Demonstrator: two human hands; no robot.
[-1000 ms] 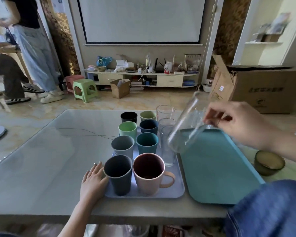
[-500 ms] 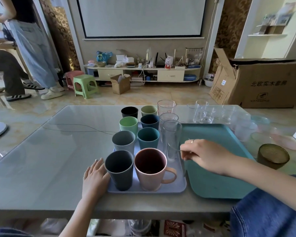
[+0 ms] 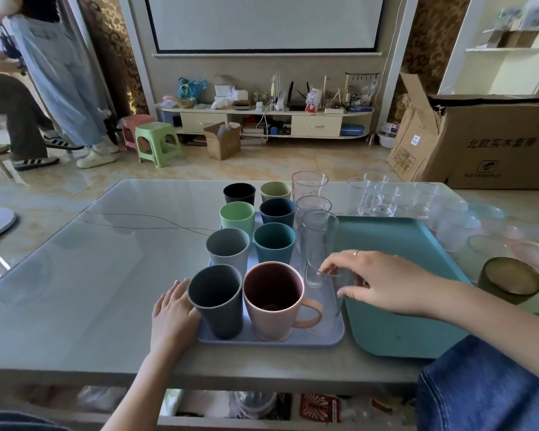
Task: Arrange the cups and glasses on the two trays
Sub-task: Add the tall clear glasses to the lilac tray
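A lavender tray holds two rows of coloured cups, with a dark grey cup and a pink mug at the front. Three tall clear glasses stand along its right side. A fourth clear glass stands upright at the tray's front right corner, and my right hand grips its rim from the right. My left hand lies flat on the table against the tray's front left edge. A teal tray lies bare to the right.
Several small clear glasses and frosted cups stand behind and right of the teal tray. A dark olive bowl sits at the far right. A thin wire crosses the table's left half. A person stands beyond at left.
My right hand brought the tilted glass down from above the teal tray and stood it on the lavender tray's front right corner. My left hand stayed at the tray's edge.
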